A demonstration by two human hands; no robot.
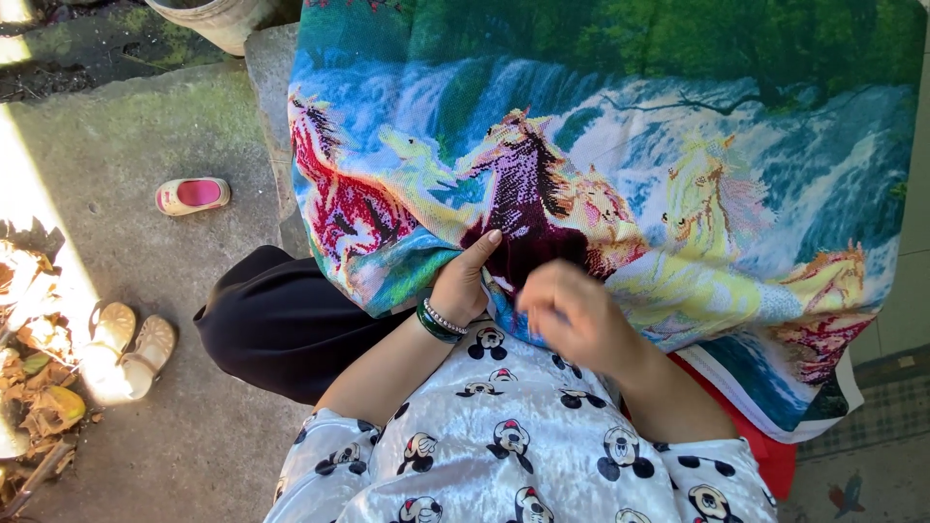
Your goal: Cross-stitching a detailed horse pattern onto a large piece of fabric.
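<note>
1. Left hand [463,283]: I see it gripping the near edge of the embroidered cloth [620,174], thumb up on the picture side, fingers tucked under the fabric. Beaded bracelets [441,323], one green and one pale, circle the wrist.
2. Right hand [572,315]: I see it blurred, just beside the left hand, resting on the same lower edge of the cloth. The fingers look curled in toward the fabric, but I cannot tell whether they pinch anything.
3. Embroidered cloth: it lies draped over the lap and spreads up and to the right across most of my view. I note stitched horses in red, purple and yellow against a blue-and-white waterfall with green trees above. Its white border hangs at lower right.
4. Shirt [504,446]: shiny white, printed with cartoon mouse heads, directly below both hands.
5. Black garment [281,329]: over the left knee, under the cloth's left edge.
6. Red item [770,460]: partly hidden beneath the cloth at lower right.
7. Concrete floor [136,126]: to the left.
8. Pink child's shoe [193,195]: alone, well apart from the hands.
9. Pair of pale sandals [128,349]: side by side, next to dry leaves [39,397] in sunlight.
</note>
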